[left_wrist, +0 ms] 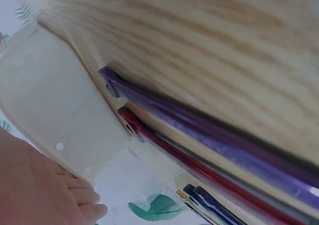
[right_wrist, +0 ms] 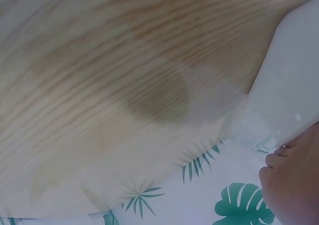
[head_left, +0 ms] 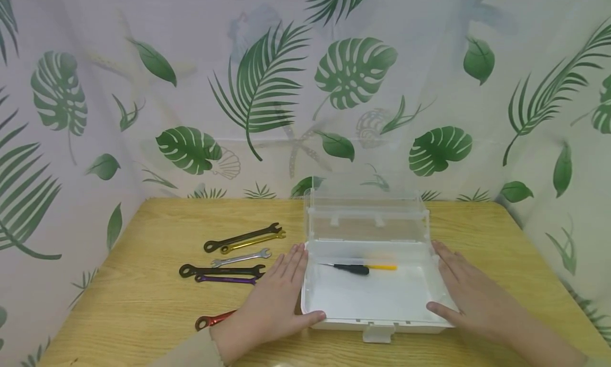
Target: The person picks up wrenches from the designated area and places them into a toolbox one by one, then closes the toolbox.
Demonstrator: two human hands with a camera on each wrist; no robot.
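Both hands lie flat with straight fingers against an open clear plastic box [head_left: 377, 303], one on each side, gripping nothing. The left hand [head_left: 274, 298] rests along the box's left wall, its thumb touching the front edge; the right hand [head_left: 470, 293] lies along the right wall, thumb at the front corner. The box sits on the wooden surface [head_left: 143, 303] between the hands, its lid [head_left: 367, 213] standing up beyond the fingertips. Inside, between the hands, lies a small screwdriver [head_left: 358, 268] with a black and yellow handle.

Outside the left hand lie several wrenches: a red one [head_left: 212, 320] partly under the wrist, a purple one [head_left: 226, 279] and a black one [head_left: 219, 271] just beside the fingers, then a silver one [head_left: 241, 258], a gold one [head_left: 253, 242] and another black one [head_left: 241, 236] farther off. The wrist views are blurred, so finger contact there is probably touching, not certain.
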